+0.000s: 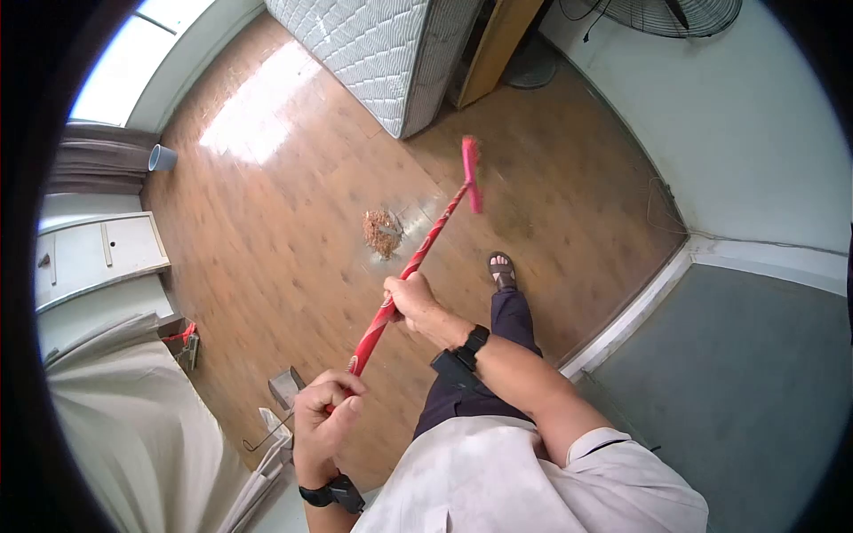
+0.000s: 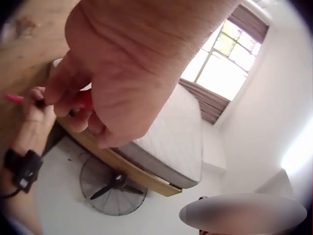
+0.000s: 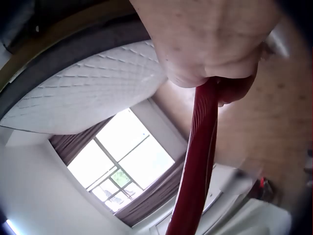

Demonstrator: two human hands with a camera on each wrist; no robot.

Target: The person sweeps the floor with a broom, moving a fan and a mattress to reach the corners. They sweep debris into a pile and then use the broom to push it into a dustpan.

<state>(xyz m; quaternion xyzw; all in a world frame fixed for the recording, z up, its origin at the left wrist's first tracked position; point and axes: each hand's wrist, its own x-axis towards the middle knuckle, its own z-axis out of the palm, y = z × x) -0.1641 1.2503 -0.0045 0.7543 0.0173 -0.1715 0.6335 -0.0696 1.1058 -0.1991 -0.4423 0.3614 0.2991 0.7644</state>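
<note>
Both hands hold a broom with a red striped handle (image 1: 378,324) and a pink head (image 1: 472,173). My left hand (image 1: 327,413) grips the handle near its top end, with fingers curled round it. Farther down, my right hand (image 1: 411,300) wraps round the same handle, and in the right wrist view the red shaft (image 3: 195,161) runs out of that fist. The broom head is over the wooden floor, ahead of the sandalled foot (image 1: 502,269). To the left of the handle lies a pile of brownish debris (image 1: 380,233).
A grey dustpan-like piece (image 1: 286,388) with a wire handle is by the left hand. A mattress (image 1: 364,62) stands ahead, with a fan (image 1: 662,16) at the upper right. White drawers (image 1: 102,253), a small bin (image 1: 163,158) and a draped cloth (image 1: 133,417) line the left side.
</note>
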